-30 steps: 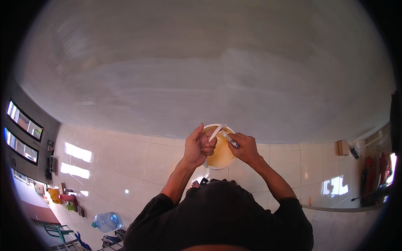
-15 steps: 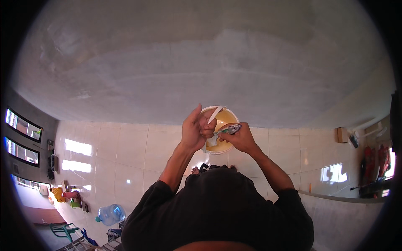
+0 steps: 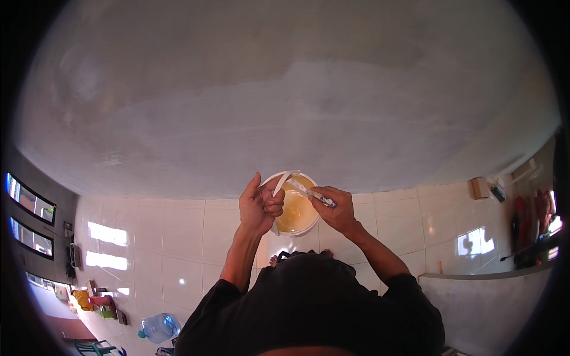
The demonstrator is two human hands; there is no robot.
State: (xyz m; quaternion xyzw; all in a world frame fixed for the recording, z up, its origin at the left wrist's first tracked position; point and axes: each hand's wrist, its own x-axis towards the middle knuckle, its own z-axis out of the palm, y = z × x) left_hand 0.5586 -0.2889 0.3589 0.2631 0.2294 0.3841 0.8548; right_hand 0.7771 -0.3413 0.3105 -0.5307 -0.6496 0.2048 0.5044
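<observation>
In front of my body hangs a white-rimmed bucket (image 3: pixel 298 221) with a yellowish inside, open at the top. My left hand (image 3: pixel 259 206) is closed round the bucket's white handle (image 3: pixel 284 181), thumb pointing up. My right hand (image 3: pixel 338 212), at the bucket's right rim, grips a slim tool (image 3: pixel 323 200) with a mottled handle. Its pale, flat end (image 3: pixel 298 187) points left over the bucket, close to the handle. Whether it is a brush or a putty knife, I cannot make out.
A grey wall (image 3: pixel 285 130) with a lighter patch rises ahead of me. Pale glossy tiles (image 3: pixel 172 237) cover the floor. A large blue water bottle (image 3: pixel 160 327) lies at lower left, a small brown box (image 3: pixel 480 188) by the wall at right. A low grey partition (image 3: pixel 487 308) stands at lower right.
Both hands and the bucket sit lower and slightly left in view. The tool in my right hand has turned, its pale end now pointing up-left, raised from deeper in the bucket.
</observation>
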